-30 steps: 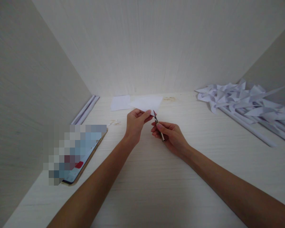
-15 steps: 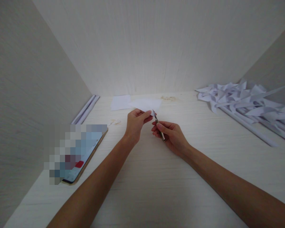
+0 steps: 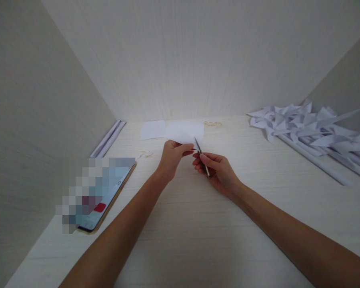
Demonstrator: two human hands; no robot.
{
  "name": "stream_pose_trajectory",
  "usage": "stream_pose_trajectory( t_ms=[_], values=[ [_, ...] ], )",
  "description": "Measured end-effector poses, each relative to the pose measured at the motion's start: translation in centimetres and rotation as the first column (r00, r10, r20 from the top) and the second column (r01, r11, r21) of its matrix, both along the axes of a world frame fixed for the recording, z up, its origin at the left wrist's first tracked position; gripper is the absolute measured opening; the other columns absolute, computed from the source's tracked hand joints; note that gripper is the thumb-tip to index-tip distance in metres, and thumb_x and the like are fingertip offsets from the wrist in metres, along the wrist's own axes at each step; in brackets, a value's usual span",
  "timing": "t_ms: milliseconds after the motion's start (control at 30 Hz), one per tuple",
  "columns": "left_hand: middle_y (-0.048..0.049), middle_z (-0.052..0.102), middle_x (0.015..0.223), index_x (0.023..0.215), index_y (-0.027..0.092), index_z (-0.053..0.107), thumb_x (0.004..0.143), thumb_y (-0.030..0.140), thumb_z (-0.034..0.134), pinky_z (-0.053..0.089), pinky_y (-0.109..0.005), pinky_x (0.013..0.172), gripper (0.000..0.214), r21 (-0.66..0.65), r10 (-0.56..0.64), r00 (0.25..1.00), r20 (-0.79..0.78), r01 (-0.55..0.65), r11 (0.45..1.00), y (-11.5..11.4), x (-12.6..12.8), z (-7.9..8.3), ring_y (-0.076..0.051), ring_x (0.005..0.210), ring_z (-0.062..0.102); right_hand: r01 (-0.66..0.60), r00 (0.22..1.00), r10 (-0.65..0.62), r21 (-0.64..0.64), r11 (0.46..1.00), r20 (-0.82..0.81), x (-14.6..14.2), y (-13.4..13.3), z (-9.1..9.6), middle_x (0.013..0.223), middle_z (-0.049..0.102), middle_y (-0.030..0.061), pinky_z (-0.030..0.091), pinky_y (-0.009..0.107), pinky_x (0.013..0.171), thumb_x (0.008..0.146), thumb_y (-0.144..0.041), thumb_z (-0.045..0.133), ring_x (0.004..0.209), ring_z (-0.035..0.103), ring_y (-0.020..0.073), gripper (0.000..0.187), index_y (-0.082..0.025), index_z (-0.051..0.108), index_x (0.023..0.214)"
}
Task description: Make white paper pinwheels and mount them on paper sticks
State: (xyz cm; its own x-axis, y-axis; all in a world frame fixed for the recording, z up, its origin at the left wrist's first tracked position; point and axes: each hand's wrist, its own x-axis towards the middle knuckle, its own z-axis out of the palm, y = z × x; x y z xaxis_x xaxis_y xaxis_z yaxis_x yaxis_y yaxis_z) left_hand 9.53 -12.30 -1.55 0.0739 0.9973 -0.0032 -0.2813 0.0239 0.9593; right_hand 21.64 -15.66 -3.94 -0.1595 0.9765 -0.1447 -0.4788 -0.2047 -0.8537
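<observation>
My left hand [image 3: 171, 158] pinches the near edge of a white sheet of paper [image 3: 184, 131] between thumb and fingers. The sheet is tilted, its far side towards the back wall. In my right hand [image 3: 217, 168] is a slim tool with a pointed metal blade [image 3: 197, 145], its silvery handle end sticking out below the fingers. Whether it is a knife or scissors I cannot tell. The blade points up and left, overlapping the sheet's lower right corner in view. Left of the held sheet, another white paper square [image 3: 153, 129] lies flat on the table.
Several white paper pinwheels [image 3: 303, 124] on rolled paper sticks [image 3: 315, 161] are piled at the right. Rolled paper tubes [image 3: 109, 138] lie by the left wall. A phone [image 3: 108, 200], partly pixelated, leans at left. Small scraps [image 3: 145, 154] lie on the white table [image 3: 192, 236].
The sheet in my left hand has turned and now shows more of its face. My right hand has shifted slightly right, moving the blade with it.
</observation>
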Motion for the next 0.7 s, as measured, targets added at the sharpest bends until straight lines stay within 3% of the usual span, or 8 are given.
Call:
stream_pose_trajectory(
  t_ms=[267, 700],
  values=[
    [0.0, 0.061, 0.055, 0.054, 0.012, 0.06, 0.051, 0.016, 0.063, 0.049, -0.028, 0.063, 0.006, 0.008, -0.021, 1.0, -0.015, 0.021, 1.0, 0.1, -0.24, 0.02, -0.01, 0.052, 0.055, -0.016, 0.999, 0.014, 0.038, 0.999, 0.035, -0.02, -0.12, 0.05, 0.062, 0.064, 0.0012, 0.041, 0.023, 0.053, 0.055, -0.03, 0.074, 0.053, 0.052, 0.0075, 0.02, -0.015, 0.067, 0.067],
    [0.0001, 0.063, 0.065, 0.064, 0.013, 0.061, 0.052, 0.022, 0.068, 0.048, -0.024, 0.059, 0.016, 0.033, 0.12, 0.989, 0.091, -0.123, 0.992, 0.28, -0.01, -0.01, -0.01, 0.058, 0.056, -0.019, 0.998, 0.016, 0.048, 0.999, 0.054, -0.08, -0.18, 0.09, 0.063, 0.064, 0.0013, 0.041, 0.024, 0.055, 0.056, -0.031, 0.074, 0.053, 0.052, 0.0076, 0.022, -0.015, 0.068, 0.071]
  ],
)
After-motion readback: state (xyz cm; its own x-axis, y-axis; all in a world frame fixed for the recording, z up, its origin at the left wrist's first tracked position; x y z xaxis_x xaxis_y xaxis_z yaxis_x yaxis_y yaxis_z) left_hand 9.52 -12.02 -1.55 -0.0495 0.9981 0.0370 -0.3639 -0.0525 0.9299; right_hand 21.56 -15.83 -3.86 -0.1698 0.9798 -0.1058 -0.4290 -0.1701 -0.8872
